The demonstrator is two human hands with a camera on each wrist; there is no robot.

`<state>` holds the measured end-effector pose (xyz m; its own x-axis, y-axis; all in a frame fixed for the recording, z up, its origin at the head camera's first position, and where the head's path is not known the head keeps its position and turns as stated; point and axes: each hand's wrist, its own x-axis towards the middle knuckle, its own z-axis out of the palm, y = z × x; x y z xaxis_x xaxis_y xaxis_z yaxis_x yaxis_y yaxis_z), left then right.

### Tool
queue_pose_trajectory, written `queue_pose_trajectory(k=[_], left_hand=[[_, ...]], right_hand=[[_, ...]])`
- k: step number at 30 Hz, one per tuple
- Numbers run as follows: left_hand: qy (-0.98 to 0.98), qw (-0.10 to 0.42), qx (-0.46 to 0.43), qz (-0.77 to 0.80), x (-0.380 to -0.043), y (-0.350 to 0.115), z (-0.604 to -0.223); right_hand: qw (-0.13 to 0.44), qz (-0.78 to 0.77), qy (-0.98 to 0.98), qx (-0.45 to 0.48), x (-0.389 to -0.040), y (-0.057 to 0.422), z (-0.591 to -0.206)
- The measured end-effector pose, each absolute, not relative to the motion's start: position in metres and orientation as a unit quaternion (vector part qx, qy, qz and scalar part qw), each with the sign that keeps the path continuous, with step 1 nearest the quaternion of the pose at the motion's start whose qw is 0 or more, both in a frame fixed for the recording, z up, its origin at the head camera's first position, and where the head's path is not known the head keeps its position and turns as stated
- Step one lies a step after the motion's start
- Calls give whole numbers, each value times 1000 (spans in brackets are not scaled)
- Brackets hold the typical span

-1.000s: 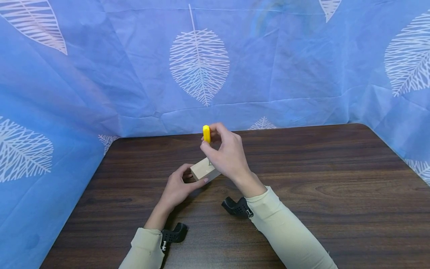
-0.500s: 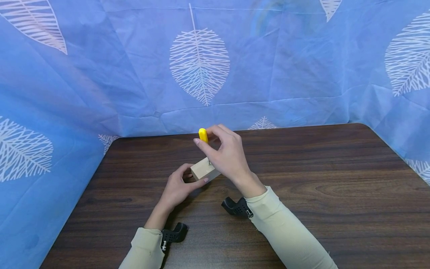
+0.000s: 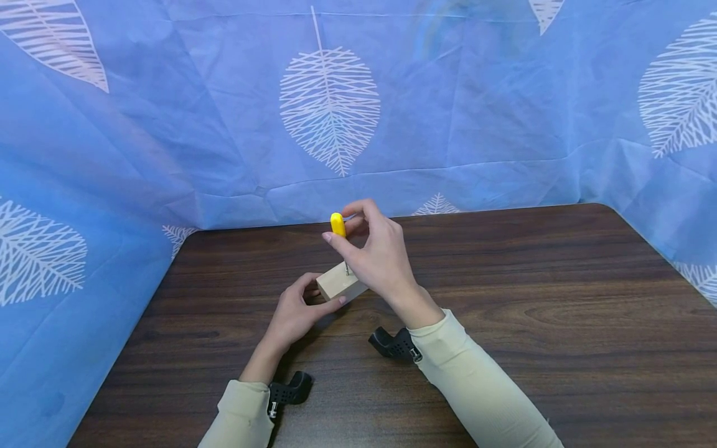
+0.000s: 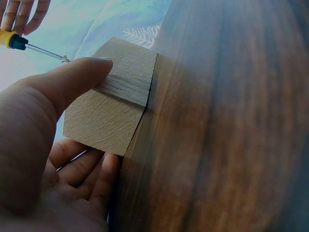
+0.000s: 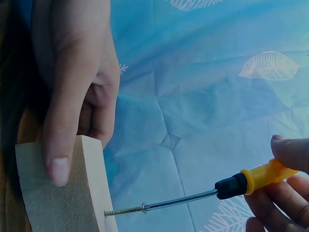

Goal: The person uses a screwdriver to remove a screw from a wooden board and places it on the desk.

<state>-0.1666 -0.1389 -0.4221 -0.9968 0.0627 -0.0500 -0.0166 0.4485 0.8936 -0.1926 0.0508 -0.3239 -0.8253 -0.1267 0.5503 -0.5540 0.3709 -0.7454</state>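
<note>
My left hand (image 3: 297, 314) grips a pale wooden block (image 3: 339, 283) that lies on the table, thumb on its near side and fingers round the far side. A screw (image 5: 124, 210) stands in the block's top face, most of its thread showing. Above it, my right hand (image 3: 381, 249) pinches the yellow handle of a screwdriver (image 3: 338, 224) between thumb and fingers. In the right wrist view, the black collar (image 5: 231, 186) and thin metal shaft (image 5: 181, 199) show, with the tip at the screw's head. The right hand hides part of the block in the head view.
The dark wood-grain table (image 3: 532, 298) extends to both sides, its far edge meeting a blue cloth (image 3: 224, 112) with white leaf prints. Black wrist mounts (image 3: 291, 388) stick out beside both sleeves, low over the table.
The screwdriver handle has tipped slightly to the left over the second, and my right fingers have shifted on it. More of the shaft now shows above the block. The left hand and block stay put.
</note>
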Motion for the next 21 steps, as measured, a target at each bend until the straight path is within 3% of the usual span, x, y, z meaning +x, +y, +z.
queue_pose_trajectory(k=[21], left_hand=[[852,36,14,521,-167,-140,-422]], right_hand=[[202,513,-806,217,-191,49,-322]])
